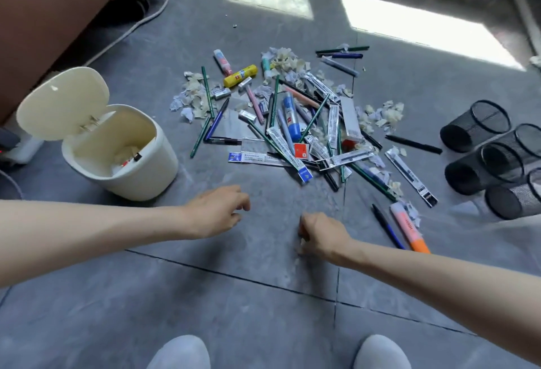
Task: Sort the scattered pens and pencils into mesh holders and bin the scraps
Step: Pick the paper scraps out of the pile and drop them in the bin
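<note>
Pens and pencils [292, 122] heaped mid-floor in a criss-crossed pile, mixed with packaged refills and erasers; yellow glue stick [240, 75] at the far-left edge, blue tube [291, 118] near the middle; paper scraps [191, 96] clumped at the pile's left rim, more along its far edge and right rim. Cream bin [140, 175] left of the pile, upright, flip lid [63, 102] tilted back and open, a few bits inside; strip of bare grey floor [263, 295] between the bin wall and the nearest green pencil [202, 135]. Black mesh holders [468, 131] well to the right, lying on their sides, crowded against one another; one black pen [412, 143] alone in the gap between pile and holders. Orange-and-pink highlighter [408, 228] and blue-black pen [386, 228] side by side at the near-right fringe, apart from the heap.

Left hand [219, 210] just short of the pile's near edge, palm down, fingers loosely curled, holding nothing; right hand [322, 234] near it but apart, fingers curled under, a sliver of orange at the knuckles; held or not, cannot tell. Bare tile between both hands and the heap; wide open floor nearer than the hands, down to two pale shoes [178, 354]; dark grout lines crossing there. White cable [137, 21] curving along the far left, beside brown furniture [44, 2]; bright glare on the far tiles.
</note>
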Action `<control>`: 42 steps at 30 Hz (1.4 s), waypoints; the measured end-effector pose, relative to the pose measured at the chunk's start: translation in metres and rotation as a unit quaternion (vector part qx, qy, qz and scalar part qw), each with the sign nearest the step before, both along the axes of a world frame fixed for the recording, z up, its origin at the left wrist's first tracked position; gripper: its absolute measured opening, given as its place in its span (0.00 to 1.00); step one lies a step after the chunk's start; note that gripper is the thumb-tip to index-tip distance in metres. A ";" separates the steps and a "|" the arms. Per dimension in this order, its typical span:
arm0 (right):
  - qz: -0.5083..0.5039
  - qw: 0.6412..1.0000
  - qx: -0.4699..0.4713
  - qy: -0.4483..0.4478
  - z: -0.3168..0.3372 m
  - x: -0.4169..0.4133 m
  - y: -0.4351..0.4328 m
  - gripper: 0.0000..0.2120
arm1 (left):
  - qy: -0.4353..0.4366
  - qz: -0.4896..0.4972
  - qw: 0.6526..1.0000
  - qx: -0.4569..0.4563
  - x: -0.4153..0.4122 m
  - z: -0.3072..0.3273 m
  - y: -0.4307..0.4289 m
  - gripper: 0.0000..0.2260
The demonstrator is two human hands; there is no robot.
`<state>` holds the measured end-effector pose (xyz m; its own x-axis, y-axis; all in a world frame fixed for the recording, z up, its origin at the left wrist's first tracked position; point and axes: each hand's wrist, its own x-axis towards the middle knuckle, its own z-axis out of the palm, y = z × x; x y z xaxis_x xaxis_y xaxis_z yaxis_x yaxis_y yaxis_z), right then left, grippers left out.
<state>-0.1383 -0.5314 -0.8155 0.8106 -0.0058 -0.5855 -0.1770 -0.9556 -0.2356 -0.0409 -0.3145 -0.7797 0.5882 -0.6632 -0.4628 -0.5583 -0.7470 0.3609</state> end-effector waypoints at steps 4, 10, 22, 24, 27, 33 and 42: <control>0.039 0.999 -0.002 0.003 -0.003 -0.001 -0.006 0.08 | -0.014 0.007 1.000 0.001 0.003 0.001 0.012 0.10; 0.010 0.998 0.067 0.007 0.007 0.017 0.004 0.05 | -0.025 0.019 0.999 0.019 0.007 0.006 0.023 0.10; -0.018 0.908 0.327 -0.262 0.125 0.171 0.187 0.02 | -0.203 -0.053 0.977 0.047 0.005 0.026 0.071 0.08; -0.011 0.919 0.293 -0.263 0.120 0.179 0.204 0.03 | -0.244 -0.054 0.967 0.059 0.009 0.022 0.085 0.11; -0.010 0.927 0.279 -0.248 0.107 0.180 0.213 0.07 | -0.246 -0.073 0.965 0.047 0.008 0.023 0.092 0.11; 0.022 0.922 0.287 -0.259 0.102 0.173 0.187 0.16 | -0.295 -0.123 0.945 0.064 0.017 0.008 0.087 0.09; 0.002 0.960 0.155 -0.233 0.111 0.141 0.013 0.20 | -0.226 -0.252 0.941 0.020 0.038 0.006 -0.027 0.08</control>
